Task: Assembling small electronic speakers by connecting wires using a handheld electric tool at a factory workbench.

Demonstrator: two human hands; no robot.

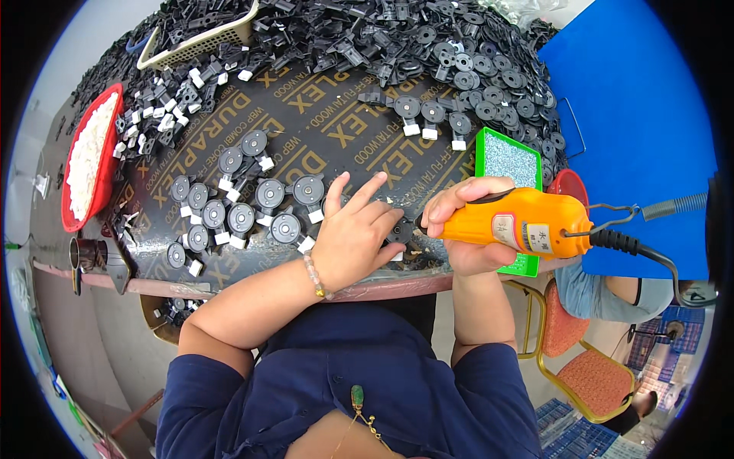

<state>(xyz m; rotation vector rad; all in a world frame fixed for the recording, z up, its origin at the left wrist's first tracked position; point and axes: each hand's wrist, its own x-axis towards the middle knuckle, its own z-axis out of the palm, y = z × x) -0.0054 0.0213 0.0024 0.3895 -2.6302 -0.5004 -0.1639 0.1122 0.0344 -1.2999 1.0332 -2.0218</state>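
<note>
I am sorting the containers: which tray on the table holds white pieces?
The red tray at the table's left edge; it is full of white pieces, while the green tray holds a grey speckled fill.

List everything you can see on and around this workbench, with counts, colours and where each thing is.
Round black parts with white clips: about a dozen, laid out left of centre.
Loose black parts: too many to count, heaped along far edge.
Beige basket: one, far left.
Red tray: one, holds white bits, left edge.
Green tray: one, right.
Red round thing: one, behind tool.
Orange power tool: one, corded.
Orange chair: one, lower right.
Left hand: on parts.
Right hand: grips tool.
</note>
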